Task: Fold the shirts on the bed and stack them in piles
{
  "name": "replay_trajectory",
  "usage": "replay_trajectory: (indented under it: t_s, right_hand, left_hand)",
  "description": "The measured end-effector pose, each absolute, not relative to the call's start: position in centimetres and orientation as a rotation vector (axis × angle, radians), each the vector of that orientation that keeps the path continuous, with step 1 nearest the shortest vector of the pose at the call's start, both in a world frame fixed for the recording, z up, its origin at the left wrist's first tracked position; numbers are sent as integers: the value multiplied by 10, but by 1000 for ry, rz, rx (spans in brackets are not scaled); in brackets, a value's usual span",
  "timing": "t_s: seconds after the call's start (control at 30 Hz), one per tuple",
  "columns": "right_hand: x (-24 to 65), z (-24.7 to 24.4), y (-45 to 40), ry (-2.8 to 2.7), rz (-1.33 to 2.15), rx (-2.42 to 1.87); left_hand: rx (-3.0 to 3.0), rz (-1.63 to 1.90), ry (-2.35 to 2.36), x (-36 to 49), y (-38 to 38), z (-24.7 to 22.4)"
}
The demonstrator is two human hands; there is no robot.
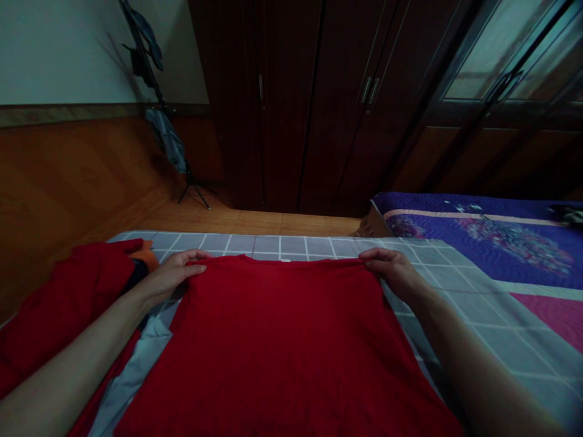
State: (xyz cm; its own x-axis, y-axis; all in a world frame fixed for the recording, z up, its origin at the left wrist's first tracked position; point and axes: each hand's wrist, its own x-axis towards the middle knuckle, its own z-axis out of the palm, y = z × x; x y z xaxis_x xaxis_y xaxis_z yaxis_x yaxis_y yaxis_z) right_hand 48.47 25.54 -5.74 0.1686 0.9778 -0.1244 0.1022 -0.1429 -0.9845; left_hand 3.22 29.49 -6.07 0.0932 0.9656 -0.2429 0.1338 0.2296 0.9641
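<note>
A red T-shirt is spread wide in front of me, its neckline at the far side with a small white label. My left hand pinches the shirt's left shoulder between thumb and fingers. At the opposite shoulder, my right hand grips the cloth the same way. The top edge is stretched nearly straight between both hands. The shirt's lower part runs out of view at the bottom. Beneath it lies a grey checked bedsheet.
To the left is a pile of red clothes with a pale garment beside it. A purple flowered bedspread lies at the right. Beyond stand a dark wardrobe and a coat stand with hanging items.
</note>
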Motion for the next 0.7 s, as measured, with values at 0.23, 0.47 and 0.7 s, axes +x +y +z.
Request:
replay_trajectory:
  t_s: [0.23,0.47,0.7]
  right_hand:
    - [491,-60,253,-1132,1194,-1380]
    - [493,-66,258,-1254,1122,-1566]
    - [495,-73,268,-1688,541,-1909]
  left_hand:
    - [1099,930,1162,28,296,-59]
    - [1240,862,1247,31,296,-66]
    - [1513,778,1458,35,301,-70]
